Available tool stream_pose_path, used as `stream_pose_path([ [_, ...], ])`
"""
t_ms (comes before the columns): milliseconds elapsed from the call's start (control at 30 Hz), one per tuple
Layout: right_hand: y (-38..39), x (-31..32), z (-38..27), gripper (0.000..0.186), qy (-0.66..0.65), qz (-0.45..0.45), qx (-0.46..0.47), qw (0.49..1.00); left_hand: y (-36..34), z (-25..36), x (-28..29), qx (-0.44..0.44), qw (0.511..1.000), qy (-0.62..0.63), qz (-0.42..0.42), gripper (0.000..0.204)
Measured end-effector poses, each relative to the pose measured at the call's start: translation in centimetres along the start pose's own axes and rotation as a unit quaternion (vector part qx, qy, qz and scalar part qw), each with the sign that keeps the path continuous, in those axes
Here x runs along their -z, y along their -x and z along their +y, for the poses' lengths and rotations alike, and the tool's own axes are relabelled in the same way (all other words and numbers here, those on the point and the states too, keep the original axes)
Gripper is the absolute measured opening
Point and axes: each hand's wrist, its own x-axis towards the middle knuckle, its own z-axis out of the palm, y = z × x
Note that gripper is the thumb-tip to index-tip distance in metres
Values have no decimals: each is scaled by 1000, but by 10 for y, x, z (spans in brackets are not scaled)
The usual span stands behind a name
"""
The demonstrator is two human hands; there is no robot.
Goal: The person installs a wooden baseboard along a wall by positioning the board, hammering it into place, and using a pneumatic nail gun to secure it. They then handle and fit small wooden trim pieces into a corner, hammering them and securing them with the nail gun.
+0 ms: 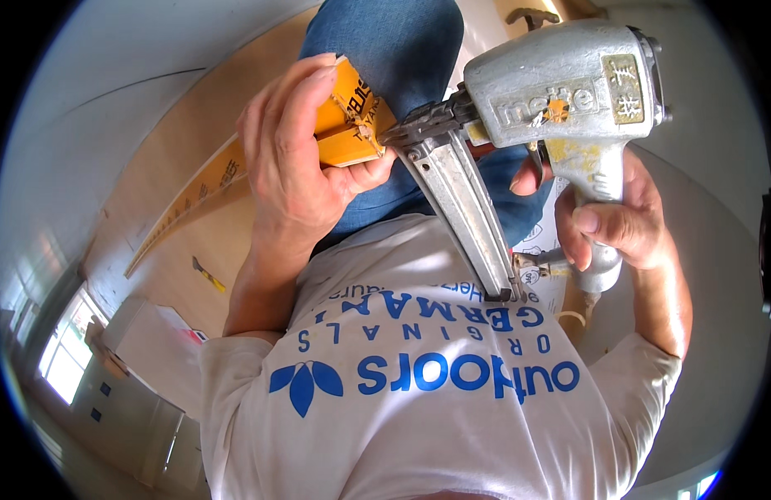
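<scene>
My left hand is closed around the end of a long yellow trim strip with dark printing. The strip runs from behind the hand down to the left, narrowing with distance. In my right hand is a silver-grey pneumatic nail gun, gripped by its handle, with the index finger near the trigger. The gun's nose points left and meets or nearly meets the cut end of the strip; which, I cannot tell. Its long magazine slants down across the front of my shirt.
My jeans-clad leg is behind the strip. A hammer lies at the far right. On the brown floor surface is a small yellow-and-black tool. A white box-like object stands at the lower left, near a window.
</scene>
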Motion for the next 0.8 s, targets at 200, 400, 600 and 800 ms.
stream_pose_path([
  [200,6,1,9,57,4,19,10,1000,2,4,-1,14,1000,0,2,79],
  [400,21,9,23,69,-41,96,107,989,-2,3,4,28,998,-43,-44,87],
  [600,46,30,78,68,-71,144,187,969,21,-14,37,98,987,-38,-118,84],
  [800,62,37,102,44,-116,192,241,944,-39,-48,69,165,949,116,-243,60],
])
